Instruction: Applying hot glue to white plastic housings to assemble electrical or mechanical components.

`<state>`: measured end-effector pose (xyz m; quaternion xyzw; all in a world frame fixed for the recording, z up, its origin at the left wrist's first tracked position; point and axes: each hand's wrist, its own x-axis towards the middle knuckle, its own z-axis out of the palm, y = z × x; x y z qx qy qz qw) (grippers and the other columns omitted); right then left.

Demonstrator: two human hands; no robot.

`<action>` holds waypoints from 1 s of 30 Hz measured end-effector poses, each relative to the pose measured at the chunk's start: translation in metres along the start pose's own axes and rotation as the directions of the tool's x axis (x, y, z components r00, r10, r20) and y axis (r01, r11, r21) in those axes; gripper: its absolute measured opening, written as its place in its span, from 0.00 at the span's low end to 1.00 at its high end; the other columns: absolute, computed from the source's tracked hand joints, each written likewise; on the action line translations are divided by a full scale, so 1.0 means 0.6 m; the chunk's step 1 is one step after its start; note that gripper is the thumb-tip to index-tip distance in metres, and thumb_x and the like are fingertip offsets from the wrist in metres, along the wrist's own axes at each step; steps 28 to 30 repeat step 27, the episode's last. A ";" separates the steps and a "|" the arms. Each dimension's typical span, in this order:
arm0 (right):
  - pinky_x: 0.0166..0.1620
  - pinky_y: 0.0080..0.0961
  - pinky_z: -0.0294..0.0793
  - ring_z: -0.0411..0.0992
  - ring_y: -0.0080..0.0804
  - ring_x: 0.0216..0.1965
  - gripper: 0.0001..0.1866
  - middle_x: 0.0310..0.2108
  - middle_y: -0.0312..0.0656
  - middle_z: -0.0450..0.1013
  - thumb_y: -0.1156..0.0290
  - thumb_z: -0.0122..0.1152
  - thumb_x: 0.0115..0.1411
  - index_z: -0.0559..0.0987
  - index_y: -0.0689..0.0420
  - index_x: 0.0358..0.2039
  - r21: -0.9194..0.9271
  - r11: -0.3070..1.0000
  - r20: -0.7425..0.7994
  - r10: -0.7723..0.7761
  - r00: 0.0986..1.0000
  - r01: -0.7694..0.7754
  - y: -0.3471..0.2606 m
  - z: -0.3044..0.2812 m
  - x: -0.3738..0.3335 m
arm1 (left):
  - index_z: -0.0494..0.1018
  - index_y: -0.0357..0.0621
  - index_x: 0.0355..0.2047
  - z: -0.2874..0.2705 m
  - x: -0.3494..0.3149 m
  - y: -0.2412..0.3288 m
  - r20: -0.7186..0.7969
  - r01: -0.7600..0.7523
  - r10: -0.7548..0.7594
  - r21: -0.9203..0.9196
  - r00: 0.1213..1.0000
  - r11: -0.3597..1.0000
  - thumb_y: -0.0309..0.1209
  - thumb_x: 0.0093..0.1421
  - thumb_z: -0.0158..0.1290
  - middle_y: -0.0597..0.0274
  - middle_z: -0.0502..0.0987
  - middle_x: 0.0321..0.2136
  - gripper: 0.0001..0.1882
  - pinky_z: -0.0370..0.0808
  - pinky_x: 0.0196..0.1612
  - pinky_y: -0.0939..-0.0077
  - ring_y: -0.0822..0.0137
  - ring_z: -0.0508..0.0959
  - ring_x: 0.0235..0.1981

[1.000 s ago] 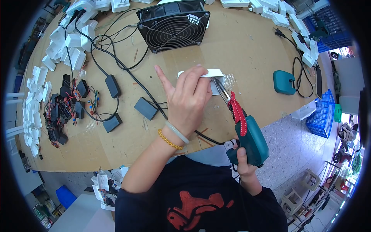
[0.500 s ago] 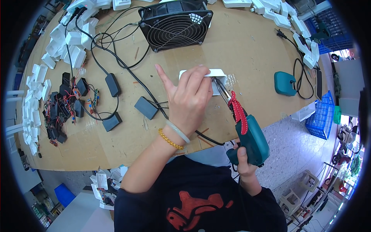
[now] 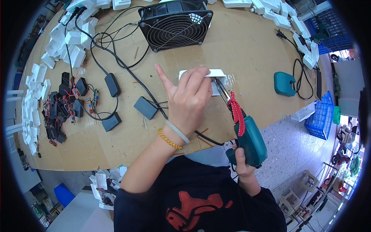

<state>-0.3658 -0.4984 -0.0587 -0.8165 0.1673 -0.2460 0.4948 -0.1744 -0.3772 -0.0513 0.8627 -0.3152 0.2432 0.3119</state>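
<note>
My left hand (image 3: 188, 92) is closed on a white plastic housing (image 3: 218, 72) that lies on the table, with the little finger stretched out to the left. Its fingertips and the inside of the housing are mostly hidden. In my right hand (image 3: 244, 164) is a teal soldering gun (image 3: 252, 139), gripped by its handle. A red ribbon with white stitching (image 3: 237, 114) is wound along its front. The gun's metal tip (image 3: 221, 88) reaches into the housing's open side, close to my left fingers; whether it touches anything there I cannot tell.
A black fan (image 3: 176, 29) stands at the back. Black adapters (image 3: 146, 108) and cables lie left of my hand, beside a heap of wired black modules (image 3: 58, 112). White housings (image 3: 75, 42) pile up at the far left. A teal case (image 3: 285, 84) sits right, above a blue basket (image 3: 320, 120).
The soldering gun's body and my right hand have shifted very slightly left and down. My left hand and the white housing stay in place.
</note>
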 end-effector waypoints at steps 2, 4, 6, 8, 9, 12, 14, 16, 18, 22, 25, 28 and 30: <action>0.23 0.28 0.68 0.72 0.38 0.18 0.14 0.20 0.43 0.73 0.63 0.64 0.54 0.80 0.64 0.29 -0.021 1.000 0.020 0.003 1.000 -0.002 0.001 -0.002 -0.002 | 0.76 0.43 0.28 -0.002 0.000 0.000 0.006 0.002 -0.002 0.000 1.000 1.000 0.25 0.51 0.60 0.71 0.75 0.40 0.04 0.41 0.63 0.17 0.72 0.77 0.44; 0.23 0.28 0.68 0.71 0.38 0.18 0.14 0.20 0.43 0.72 0.63 0.64 0.54 0.80 0.64 0.29 -0.001 1.000 0.007 0.012 1.000 -0.012 -0.003 0.002 0.000 | 0.77 0.44 0.31 -0.002 -0.001 0.000 0.009 0.014 -0.014 -0.011 1.000 1.000 0.23 0.52 0.61 0.71 0.76 0.40 0.07 0.38 0.66 0.25 0.69 0.78 0.42; 0.23 0.28 0.68 0.71 0.38 0.18 0.14 0.20 0.43 0.72 0.62 0.64 0.55 0.80 0.64 0.29 0.019 1.000 -0.006 0.021 1.000 -0.020 -0.002 0.003 0.000 | 0.77 0.44 0.31 -0.001 -0.001 0.000 0.005 0.012 -0.012 -0.013 1.000 1.000 0.23 0.52 0.61 0.71 0.76 0.40 0.07 0.38 0.66 0.25 0.70 0.78 0.41; 0.22 0.28 0.67 0.71 0.38 0.18 0.15 0.20 0.43 0.72 0.62 0.64 0.56 0.80 0.64 0.29 -0.033 0.998 0.010 -0.045 0.999 0.045 0.004 0.003 -0.001 | 0.77 0.44 0.31 0.000 0.000 0.000 0.001 0.010 -0.010 -0.015 1.000 1.000 0.22 0.52 0.61 0.71 0.76 0.40 0.06 0.38 0.66 0.25 0.70 0.78 0.41; 0.22 0.28 0.67 0.71 0.38 0.18 0.15 0.20 0.43 0.72 0.62 0.64 0.56 0.80 0.64 0.29 -0.032 0.998 0.011 -0.045 0.999 0.045 0.003 0.004 0.000 | 0.77 0.44 0.31 0.000 -0.001 -0.001 0.001 0.009 -0.009 -0.012 1.000 1.000 0.23 0.52 0.61 0.71 0.76 0.40 0.06 0.38 0.66 0.25 0.70 0.78 0.41; 0.22 0.28 0.67 0.70 0.38 0.18 0.16 0.21 0.43 0.72 0.61 0.63 0.57 0.80 0.64 0.30 -0.034 0.997 0.020 -0.064 0.998 0.065 -0.002 0.005 0.003 | 0.77 0.44 0.31 -0.001 -0.001 0.000 0.003 0.010 -0.010 -0.009 1.000 1.000 0.23 0.52 0.61 0.71 0.76 0.40 0.07 0.38 0.66 0.25 0.70 0.78 0.41; 0.22 0.29 0.67 0.70 0.37 0.18 0.17 0.21 0.43 0.72 0.60 0.62 0.57 0.80 0.64 0.30 -0.052 0.996 0.034 -0.066 0.997 0.068 -0.002 0.002 0.003 | 0.77 0.44 0.31 -0.001 0.000 0.000 0.005 0.011 -0.011 -0.012 1.000 1.000 0.22 0.52 0.61 0.71 0.76 0.39 0.07 0.38 0.66 0.25 0.70 0.78 0.41; 0.22 0.28 0.67 0.71 0.38 0.18 0.17 0.21 0.43 0.72 0.60 0.62 0.57 0.80 0.64 0.30 -0.047 0.996 0.027 -0.074 0.997 0.075 -0.001 0.005 0.003 | 0.77 0.44 0.31 0.000 -0.002 -0.001 0.006 0.010 -0.010 -0.010 1.000 1.000 0.22 0.51 0.61 0.71 0.76 0.39 0.07 0.38 0.66 0.25 0.70 0.78 0.41; 0.22 0.28 0.67 0.71 0.38 0.18 0.17 0.21 0.43 0.72 0.60 0.62 0.57 0.80 0.64 0.30 -0.045 0.996 0.021 -0.082 0.996 0.083 -0.001 0.007 0.003 | 0.77 0.44 0.31 -0.001 -0.002 0.000 0.003 0.011 -0.011 -0.010 1.000 1.000 0.22 0.51 0.61 0.71 0.76 0.39 0.07 0.38 0.66 0.25 0.70 0.78 0.41; 0.22 0.29 0.67 0.71 0.38 0.18 0.17 0.21 0.44 0.72 0.60 0.62 0.57 0.80 0.64 0.30 -0.042 0.997 0.018 -0.068 0.998 0.069 -0.004 0.005 0.005 | 0.77 0.44 0.31 -0.001 -0.001 -0.001 0.006 0.012 -0.012 -0.006 1.000 1.000 0.23 0.51 0.61 0.71 0.76 0.39 0.07 0.38 0.66 0.25 0.70 0.78 0.41; 0.22 0.29 0.67 0.71 0.38 0.18 0.16 0.21 0.43 0.72 0.60 0.62 0.57 0.80 0.64 0.29 -0.045 0.997 0.027 -0.064 0.998 0.065 -0.003 0.002 0.003 | 0.77 0.44 0.31 0.000 -0.001 0.000 0.004 0.012 -0.012 -0.007 1.000 1.000 0.23 0.52 0.61 0.71 0.76 0.39 0.06 0.38 0.66 0.24 0.70 0.78 0.42; 0.22 0.29 0.67 0.71 0.38 0.18 0.16 0.21 0.43 0.71 0.60 0.62 0.57 0.80 0.64 0.29 -0.042 0.997 0.032 -0.063 0.998 0.064 -0.002 0.001 0.003 | 0.77 0.45 0.31 -0.001 -0.001 0.001 0.011 0.012 -0.012 -0.006 1.000 1.000 0.23 0.52 0.61 0.71 0.76 0.40 0.06 0.38 0.66 0.24 0.70 0.78 0.42; 0.22 0.29 0.67 0.71 0.38 0.18 0.16 0.21 0.43 0.71 0.60 0.62 0.57 0.80 0.64 0.29 -0.042 0.997 0.032 -0.063 0.998 0.064 -0.002 0.001 0.003 | 0.77 0.45 0.31 -0.001 -0.001 0.001 0.011 0.012 -0.012 -0.006 1.000 1.000 0.23 0.52 0.61 0.71 0.76 0.40 0.06 0.38 0.66 0.24 0.70 0.78 0.42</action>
